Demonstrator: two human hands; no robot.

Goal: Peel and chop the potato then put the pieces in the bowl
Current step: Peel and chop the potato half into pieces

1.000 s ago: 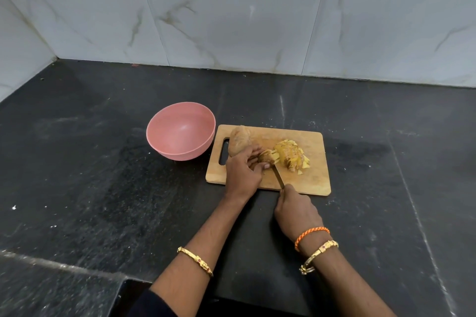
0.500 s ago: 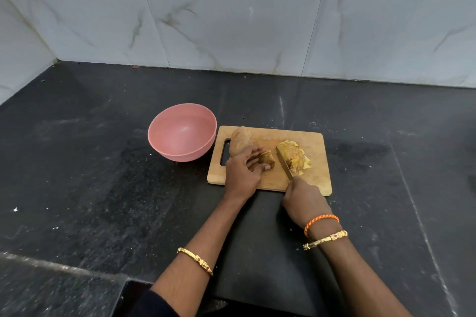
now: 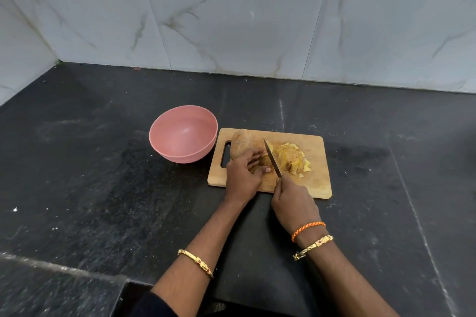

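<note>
Head view, black stone counter (image 3: 77, 167), marbled wall tiles (image 3: 231, 15), left grip (image 3: 242, 175) clamping potato (image 3: 265, 159), right grip (image 3: 293, 201) clamping knife (image 3: 271, 158).

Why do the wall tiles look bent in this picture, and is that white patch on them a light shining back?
Head view: the wide-angle lens bows the tile joints and the counter's back edge. The white patch on the wall tiles reads as soft glare from a light above. A faint sheen shows inside the pink bowl. The hands cast a soft shadow on the cutting board. The knife looks sharp, not blurred.
</note>
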